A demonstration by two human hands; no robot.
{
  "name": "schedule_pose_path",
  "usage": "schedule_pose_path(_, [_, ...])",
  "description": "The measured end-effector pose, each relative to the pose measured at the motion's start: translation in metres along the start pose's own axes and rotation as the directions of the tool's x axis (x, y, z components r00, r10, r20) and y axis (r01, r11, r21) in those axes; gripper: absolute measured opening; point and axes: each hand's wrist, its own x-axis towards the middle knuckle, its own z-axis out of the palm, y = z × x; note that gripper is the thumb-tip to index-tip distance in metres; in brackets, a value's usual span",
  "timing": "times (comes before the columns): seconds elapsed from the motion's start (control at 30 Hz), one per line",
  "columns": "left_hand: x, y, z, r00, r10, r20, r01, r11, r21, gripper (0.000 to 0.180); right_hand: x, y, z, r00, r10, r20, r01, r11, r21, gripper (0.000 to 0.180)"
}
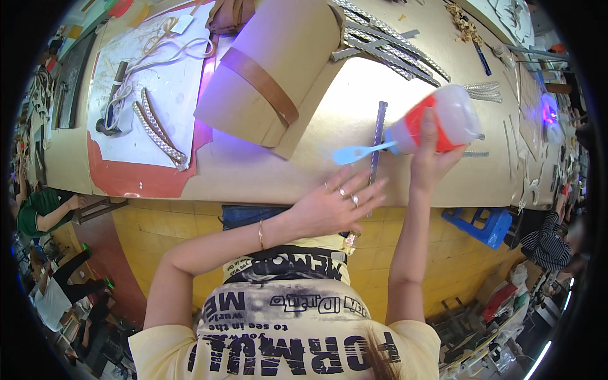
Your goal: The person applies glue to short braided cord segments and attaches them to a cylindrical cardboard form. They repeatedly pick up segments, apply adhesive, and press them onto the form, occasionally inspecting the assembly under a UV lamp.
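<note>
My right hand [428, 158] is wrapped round a translucent squeeze bottle [465, 114] with a red label. The bottle is tilted over the table, and its light blue flat paddle-like tip [356, 154] points left. Beneath that tip, a narrow dark strip [380, 120] lies on the brown work surface [253, 171], running towards the table's near edge. My left hand [323, 206], with rings on it, is by that edge, fingers stretched and apart. Its fingertips are over or beside the near end of the strip; whether they touch it I cannot tell.
A rolled brown sheet [285, 57] with a leather-coloured band [263, 82] lies ahead. Braided strips [392, 54] are piled at the far middle. To the left, a hammer [114, 104] and folded braid [155, 130] rest on a white sheet [120, 149]. A blue stool [484, 225] stands right.
</note>
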Motion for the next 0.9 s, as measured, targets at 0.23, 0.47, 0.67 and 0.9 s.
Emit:
schedule_pose_path(0.23, [-0.005,-0.006,0.001,0.99,0.066,-0.125,-0.06,0.997,0.057,0.04,0.035,0.003,-0.006,0.983,0.109,-0.147,-0.067,0.962,0.263,0.052])
schedule_pose_path(0.47, [-0.012,-0.031,-0.02,0.988,0.078,-0.13,-0.065,0.993,0.102,0.027,0.051,0.005,0.017,0.975,-0.223,0.011,0.223,0.975,0.002,0.069])
schedule_pose_path(0.67, [-0.027,-0.017,-0.015,0.988,-0.028,-0.154,0.041,0.996,0.081,0.032,0.06,0.019,0.021,0.924,-0.368,0.1,0.381,0.907,-0.179,0.084])
schedule_pose_path(0.9, [-0.039,-0.012,-0.006,0.989,-0.068,-0.128,0.082,0.991,0.105,0.039,0.055,0.026,0.019,0.945,-0.314,0.089,0.324,0.938,-0.126,0.09])
